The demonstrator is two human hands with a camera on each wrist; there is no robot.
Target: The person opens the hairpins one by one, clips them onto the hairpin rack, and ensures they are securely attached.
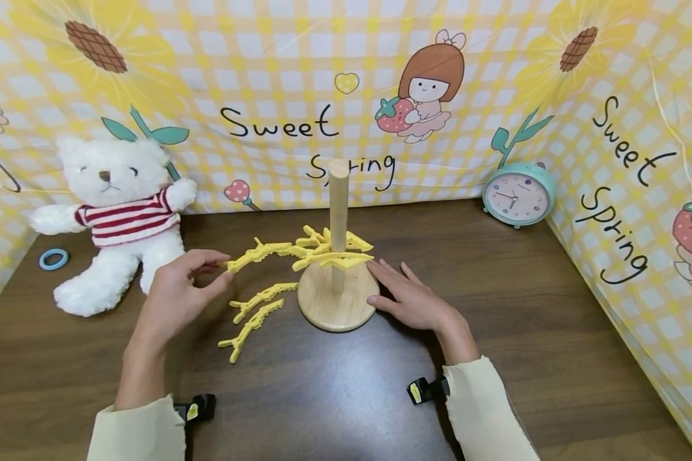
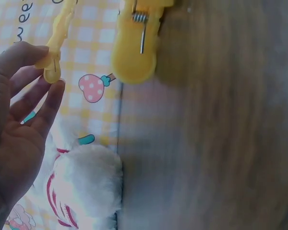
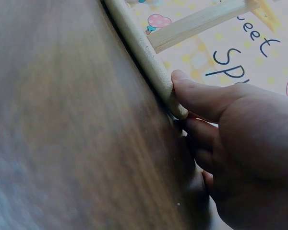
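Pinched left end of yellow clip [image 1: 258,254], left of wooden post [image 1: 338,198], between thumb and fingers of left hand [image 1: 175,291]. Held right rim of wooden base [image 1: 329,315] between parted thumb and fingers of right hand [image 1: 415,304]. Seemed amid attaching clip at post; probably called for aligning jaws.

Table [image 1: 553,358]: dark brown, wood-grained. Wooden stand [image 1: 336,315]: upright on round base, near middle. Yellow clips [image 1: 263,298], two: flat, left of base, roughly parallel. White teddy bear [image 1: 129,224]: seated, rear left. Blue ring [image 1: 54,267]: flat, left of bear. Mint-green alarm clock [image 1: 518,197]: upright, rear right.
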